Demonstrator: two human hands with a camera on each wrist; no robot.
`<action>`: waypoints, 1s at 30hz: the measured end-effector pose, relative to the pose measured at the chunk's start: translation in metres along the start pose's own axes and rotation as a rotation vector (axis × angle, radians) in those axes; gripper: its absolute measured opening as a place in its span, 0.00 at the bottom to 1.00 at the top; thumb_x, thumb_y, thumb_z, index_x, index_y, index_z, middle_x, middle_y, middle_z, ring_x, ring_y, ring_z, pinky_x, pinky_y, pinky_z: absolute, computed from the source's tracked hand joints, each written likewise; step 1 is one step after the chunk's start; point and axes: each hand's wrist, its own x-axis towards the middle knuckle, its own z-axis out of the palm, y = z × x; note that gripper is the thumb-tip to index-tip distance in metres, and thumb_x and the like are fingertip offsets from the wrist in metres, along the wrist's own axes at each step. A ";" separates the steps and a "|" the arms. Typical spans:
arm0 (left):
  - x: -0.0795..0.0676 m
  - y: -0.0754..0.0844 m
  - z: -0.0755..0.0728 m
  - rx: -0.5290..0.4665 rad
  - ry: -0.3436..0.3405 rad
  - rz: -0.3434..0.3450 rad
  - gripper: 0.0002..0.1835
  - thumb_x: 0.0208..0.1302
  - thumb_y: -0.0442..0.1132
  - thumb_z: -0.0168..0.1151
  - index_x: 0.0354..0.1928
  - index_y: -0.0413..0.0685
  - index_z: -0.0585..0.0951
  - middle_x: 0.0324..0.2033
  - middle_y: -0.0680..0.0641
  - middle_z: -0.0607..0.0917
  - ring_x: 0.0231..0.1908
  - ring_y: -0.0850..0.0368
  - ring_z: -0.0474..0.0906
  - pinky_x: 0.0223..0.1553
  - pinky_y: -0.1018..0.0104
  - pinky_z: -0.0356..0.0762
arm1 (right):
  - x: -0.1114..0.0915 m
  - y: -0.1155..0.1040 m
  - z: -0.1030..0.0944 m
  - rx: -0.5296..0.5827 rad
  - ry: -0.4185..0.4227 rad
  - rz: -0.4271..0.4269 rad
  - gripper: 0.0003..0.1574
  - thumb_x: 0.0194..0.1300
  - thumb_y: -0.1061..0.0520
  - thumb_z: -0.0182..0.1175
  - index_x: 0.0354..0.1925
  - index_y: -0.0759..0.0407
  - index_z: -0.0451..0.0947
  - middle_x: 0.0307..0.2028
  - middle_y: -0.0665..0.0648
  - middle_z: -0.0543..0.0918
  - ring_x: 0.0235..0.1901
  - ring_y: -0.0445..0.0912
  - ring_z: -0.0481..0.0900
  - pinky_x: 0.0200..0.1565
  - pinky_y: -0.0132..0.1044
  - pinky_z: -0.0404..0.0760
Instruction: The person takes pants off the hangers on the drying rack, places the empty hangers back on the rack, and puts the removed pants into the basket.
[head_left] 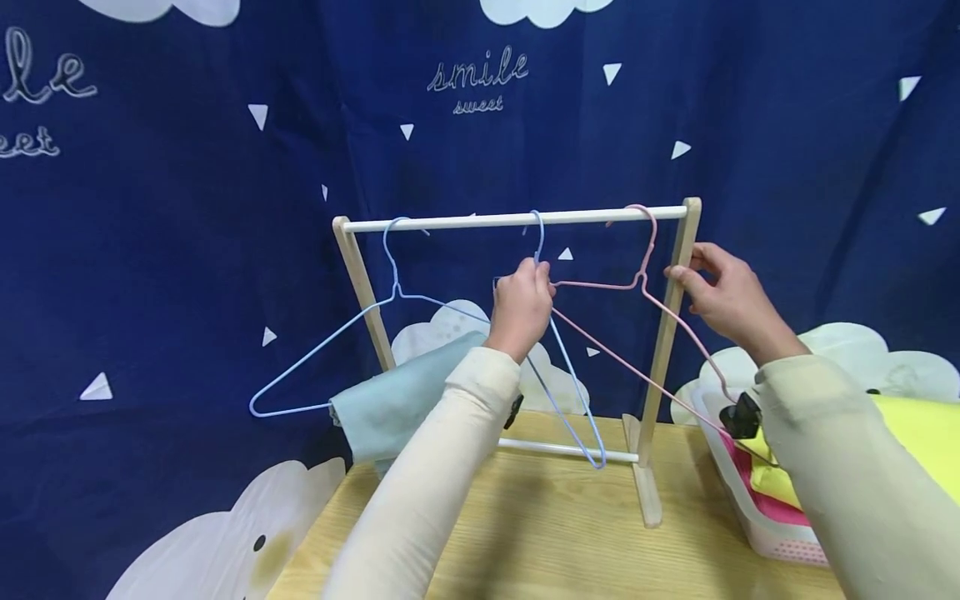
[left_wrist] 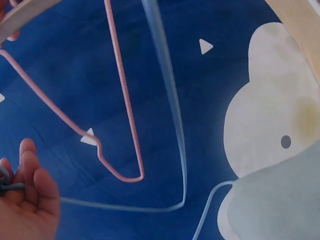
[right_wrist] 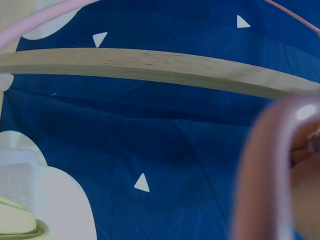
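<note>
My left hand (head_left: 519, 304) grips a blue clothes hanger (head_left: 577, 385) by its neck, just below the hook, which is over the white rail (head_left: 465, 222) of a small wooden rack. In the left wrist view, curled fingers (left_wrist: 37, 185) surround the blue wire. My right hand (head_left: 723, 296) holds the rack's right post (head_left: 662, 358), thumb in front and fingers behind it. Between the hands, a pink hanger (head_left: 600, 286) hangs from the rail. Another blue hanger (head_left: 322, 343) hangs at the left with a pale blue-green cloth (head_left: 412, 396) over it.
On the wooden table (head_left: 555, 533), right of the rack, stands a white and pink basket (head_left: 757, 517) holding yellow cloth (head_left: 918, 433). The pink hanger's lower end overlaps it in the head view. A dark blue printed curtain (head_left: 165, 233) fills the background.
</note>
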 end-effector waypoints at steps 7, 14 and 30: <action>-0.004 0.006 0.008 0.031 -0.003 -0.001 0.15 0.75 0.46 0.49 0.33 0.47 0.78 0.26 0.48 0.87 0.30 0.48 0.85 0.34 0.55 0.79 | -0.002 0.000 -0.005 -0.029 0.005 -0.008 0.38 0.75 0.36 0.44 0.70 0.57 0.61 0.61 0.68 0.74 0.56 0.63 0.75 0.37 0.31 0.80; -0.004 0.016 0.014 0.029 -0.042 -0.031 0.13 0.75 0.46 0.49 0.40 0.47 0.79 0.29 0.44 0.86 0.34 0.45 0.85 0.36 0.53 0.79 | -0.002 0.000 -0.008 -0.023 0.006 -0.016 0.37 0.75 0.36 0.44 0.70 0.58 0.61 0.62 0.69 0.73 0.57 0.64 0.74 0.34 0.23 0.75; -0.010 0.031 0.024 0.221 -0.044 0.020 0.11 0.73 0.47 0.52 0.47 0.53 0.81 0.42 0.53 0.88 0.45 0.52 0.83 0.45 0.61 0.79 | -0.003 -0.003 -0.001 -0.010 -0.004 -0.020 0.37 0.76 0.37 0.42 0.71 0.58 0.59 0.63 0.69 0.73 0.56 0.65 0.75 0.36 0.29 0.79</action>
